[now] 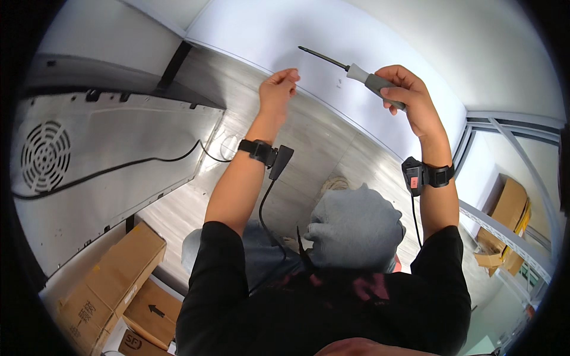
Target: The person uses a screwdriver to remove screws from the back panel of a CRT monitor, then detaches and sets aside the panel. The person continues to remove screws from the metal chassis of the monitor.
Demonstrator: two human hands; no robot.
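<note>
My right hand [408, 98] is wrapped round the grey handle of a screwdriver [358, 73]. Its dark shaft points up and to the left, with the tip in front of the white panel [249, 37]. To the left, my left hand [279, 92] is closed, thumb and fingertips pinched together. Whatever sits in that pinch, if anything, is too small to make out. The screwdriver's tip is apart from my left fingers, a little above them. Both wrists wear black strapped devices with cables.
On the left stands a metal casing [119, 148] with a round vent and a black cable across it. Cardboard boxes [113, 273] lie at the lower left. A metal rack [504, 234] with another carton [509, 204] is at the right. Grey wood-look floor [332, 142] shows below my hands.
</note>
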